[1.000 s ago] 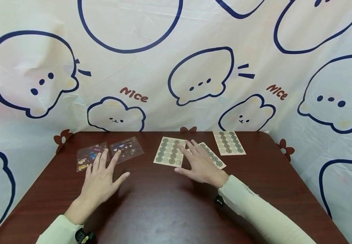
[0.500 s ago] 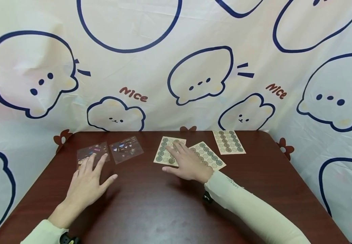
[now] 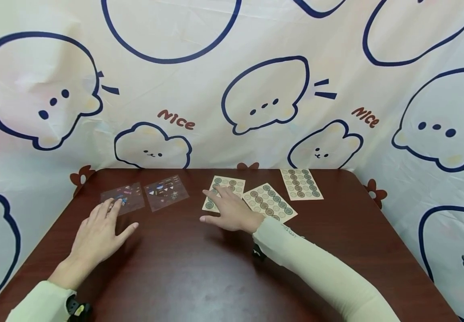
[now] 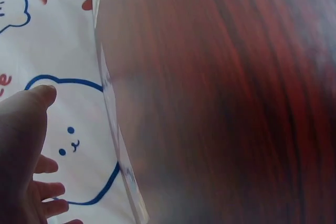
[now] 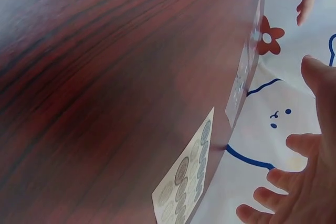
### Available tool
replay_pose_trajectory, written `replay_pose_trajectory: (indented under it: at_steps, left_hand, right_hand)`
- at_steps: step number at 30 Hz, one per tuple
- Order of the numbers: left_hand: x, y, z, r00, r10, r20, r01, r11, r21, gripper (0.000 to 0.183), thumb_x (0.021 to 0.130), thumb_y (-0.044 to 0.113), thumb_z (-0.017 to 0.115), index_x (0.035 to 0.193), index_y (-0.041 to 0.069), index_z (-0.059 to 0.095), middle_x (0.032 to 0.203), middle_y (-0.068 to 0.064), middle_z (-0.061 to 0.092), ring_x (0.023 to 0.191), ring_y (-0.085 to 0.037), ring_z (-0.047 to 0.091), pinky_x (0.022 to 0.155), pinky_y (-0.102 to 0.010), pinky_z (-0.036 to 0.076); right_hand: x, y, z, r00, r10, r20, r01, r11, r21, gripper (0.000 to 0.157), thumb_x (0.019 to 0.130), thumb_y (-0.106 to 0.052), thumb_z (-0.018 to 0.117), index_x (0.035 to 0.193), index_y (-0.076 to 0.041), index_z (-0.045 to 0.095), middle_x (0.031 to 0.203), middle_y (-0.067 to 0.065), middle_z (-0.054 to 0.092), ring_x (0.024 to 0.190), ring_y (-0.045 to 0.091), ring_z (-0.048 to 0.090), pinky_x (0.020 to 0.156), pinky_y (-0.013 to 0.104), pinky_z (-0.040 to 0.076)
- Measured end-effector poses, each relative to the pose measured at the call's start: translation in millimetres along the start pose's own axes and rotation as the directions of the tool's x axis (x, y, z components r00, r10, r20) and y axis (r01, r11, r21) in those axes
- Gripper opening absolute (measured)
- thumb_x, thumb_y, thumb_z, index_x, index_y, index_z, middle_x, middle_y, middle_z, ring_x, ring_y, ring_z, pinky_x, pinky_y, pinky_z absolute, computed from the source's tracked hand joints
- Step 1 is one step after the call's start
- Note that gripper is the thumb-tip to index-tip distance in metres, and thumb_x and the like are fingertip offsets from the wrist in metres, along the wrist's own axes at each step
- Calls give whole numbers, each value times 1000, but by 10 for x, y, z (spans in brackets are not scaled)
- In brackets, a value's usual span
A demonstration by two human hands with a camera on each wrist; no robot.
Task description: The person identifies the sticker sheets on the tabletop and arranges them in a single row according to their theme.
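Note:
My left hand (image 3: 95,235) hovers over the table with fingers spread, holding nothing. Its fingertips overlap the near edge of a clear sheet with colourful stickers (image 3: 131,199) in the head view. Beside that lies a second clear sticker sheet (image 3: 166,193). My right hand (image 3: 232,212), fingers loosely extended and holding nothing, is over a cream sheet of round coin-like stickers (image 3: 238,182) and hides part of it. Two similar cream sheets, one in the middle (image 3: 270,202) and one at the back right (image 3: 302,184), lie flat. The right wrist view shows straight, separated fingers (image 5: 283,179).
The dark brown wooden table (image 3: 200,268) has a glossy top. Behind it and along both sides hangs a white cloth (image 3: 208,152) with blue cartoon outlines. A dark band with a small device (image 3: 77,308) sits at my left wrist.
Both hands have drifted left, the left one also back toward me. The middle cream sheet is now more exposed. The sheets stay in place, and the head view has tilted slightly down.

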State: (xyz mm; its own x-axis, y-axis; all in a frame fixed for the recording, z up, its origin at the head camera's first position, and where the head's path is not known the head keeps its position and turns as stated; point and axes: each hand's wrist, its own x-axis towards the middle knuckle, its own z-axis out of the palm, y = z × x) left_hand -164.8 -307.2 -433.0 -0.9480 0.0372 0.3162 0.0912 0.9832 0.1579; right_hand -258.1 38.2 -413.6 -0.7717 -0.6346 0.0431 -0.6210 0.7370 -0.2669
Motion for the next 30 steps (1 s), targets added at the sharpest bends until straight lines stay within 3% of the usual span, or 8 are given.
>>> replay_pose_trajectory:
  at_steps: [5,18,30]
  left_hand:
    - [23,-89,12,1000,-18,11,18,1000,-3,79,91,50,68,143,-6,46,143,-38,41,129,-55,40,94,-74,40]
    - [100,-454,83,998,-29,50,30,999,-24,69,92,36,71,141,-6,45,140,-40,41,121,-58,41,91,-76,40]
    - [254,-565,61,996,-49,70,51,998,-28,68,94,33,69,140,-9,45,139,-40,40,120,-58,40,93,-75,40]
  right_hand:
    - [74,-71,5,1000,1,24,-2,1000,10,81,96,-61,56,160,-20,31,164,17,31,153,37,27,123,53,26]
    - [251,-279,38,999,14,42,-14,1000,10,75,97,-58,57,158,-19,37,161,13,37,149,30,36,118,50,36]
    - [429,-349,82,996,33,77,-31,999,-30,73,97,-57,57,157,-18,38,156,10,44,144,26,43,120,41,35]
